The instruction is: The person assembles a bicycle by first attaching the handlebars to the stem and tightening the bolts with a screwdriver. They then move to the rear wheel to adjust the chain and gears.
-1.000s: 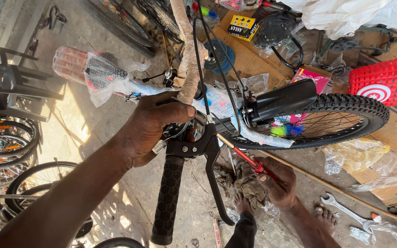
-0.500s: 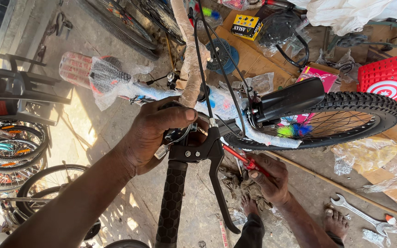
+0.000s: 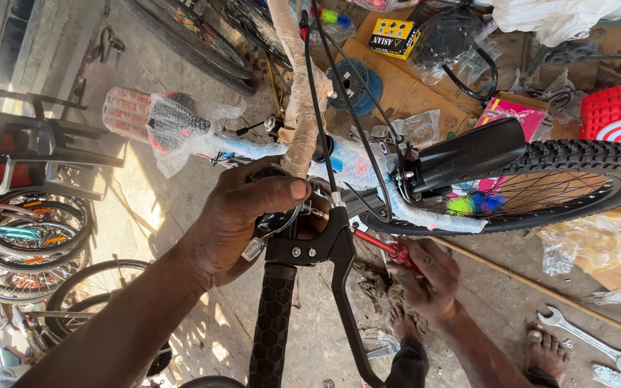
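Left hand (image 3: 242,219) clenched around handlebar by brake lever (image 3: 343,287); right hand (image 3: 429,276) grasping red-handled screwdriver (image 3: 389,248) below. Best held steady while tightening.

The left forearm reaches up from the lower left, and the left hand (image 3: 242,219) is curled, thumb stretched across the top toward the right, fingers wrapped closed. The right hand (image 3: 429,276) sits lower at centre-right, its fingers folded shut, wrist bent, the forearm running down to the bottom edge.
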